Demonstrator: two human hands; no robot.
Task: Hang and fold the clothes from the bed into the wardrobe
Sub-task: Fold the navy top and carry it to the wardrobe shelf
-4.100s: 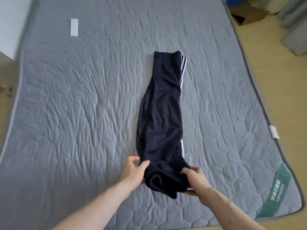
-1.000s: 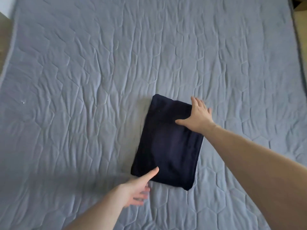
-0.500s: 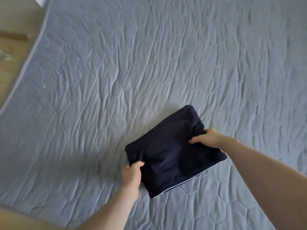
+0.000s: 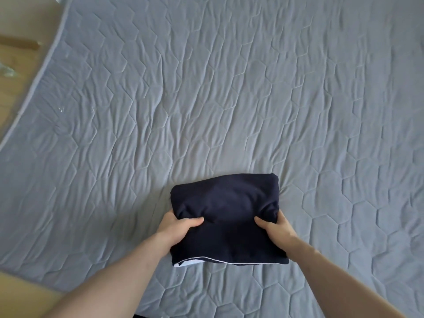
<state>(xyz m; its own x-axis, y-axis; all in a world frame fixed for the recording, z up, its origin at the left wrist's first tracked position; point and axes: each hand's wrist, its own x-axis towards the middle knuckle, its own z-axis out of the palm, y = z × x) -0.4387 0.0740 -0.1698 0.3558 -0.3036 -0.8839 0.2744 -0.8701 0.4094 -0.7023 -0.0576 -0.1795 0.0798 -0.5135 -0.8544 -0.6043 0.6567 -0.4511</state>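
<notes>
Gripping the folded navy garment (image 4: pixel 226 212) squarer than before, both hands' fingers (image 4: pixel 195 220) clenched on its sides.

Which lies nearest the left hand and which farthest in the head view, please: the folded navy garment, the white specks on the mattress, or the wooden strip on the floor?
1. Folded navy garment, gripped by the left hand.
2. White specks, on the mattress up left.
3. Wooden strip, on the floor at the far upper left.

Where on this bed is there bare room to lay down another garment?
Bare grey quilt stretches from the folded navy garment to the far and side edges of the view; a narrower strip lies left of it, toward the bed's edge. Crowded only where the left hand and right hand grip the garment.
</notes>
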